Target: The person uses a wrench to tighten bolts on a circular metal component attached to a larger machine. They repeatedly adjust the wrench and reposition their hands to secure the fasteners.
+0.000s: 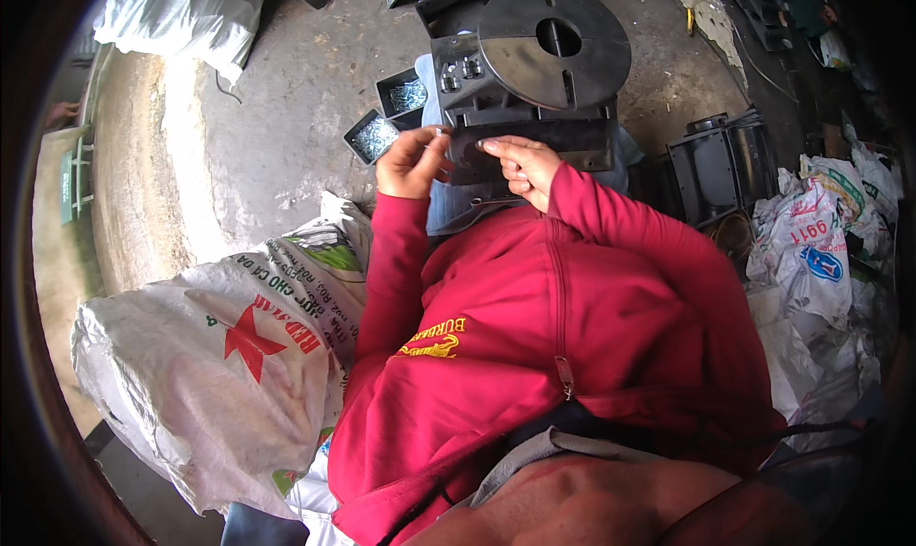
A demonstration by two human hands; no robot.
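Note:
A black plastic assembly [528, 147] rests across my lap, with a large round black disc [601, 50] on its far side. The disc has a hole in its middle and a slot. My left hand [410, 162] is at the assembly's near left corner, thumb and forefinger pinched with a small pale glint at the tips. What it holds is too small to name. Over the assembly's near edge is my right hand [528, 167], its thumb and forefinger pressed together and other fingers curled. Whether anything is between those fingertips cannot be made out.
Two black bins of small silvery screws, a nearer one [370, 137] and a farther one [402, 94], stand left of the assembly. A full white sack [210, 355] lies at my left. On the right are black plastic housings [730, 164] and crumpled white sacks [806, 250].

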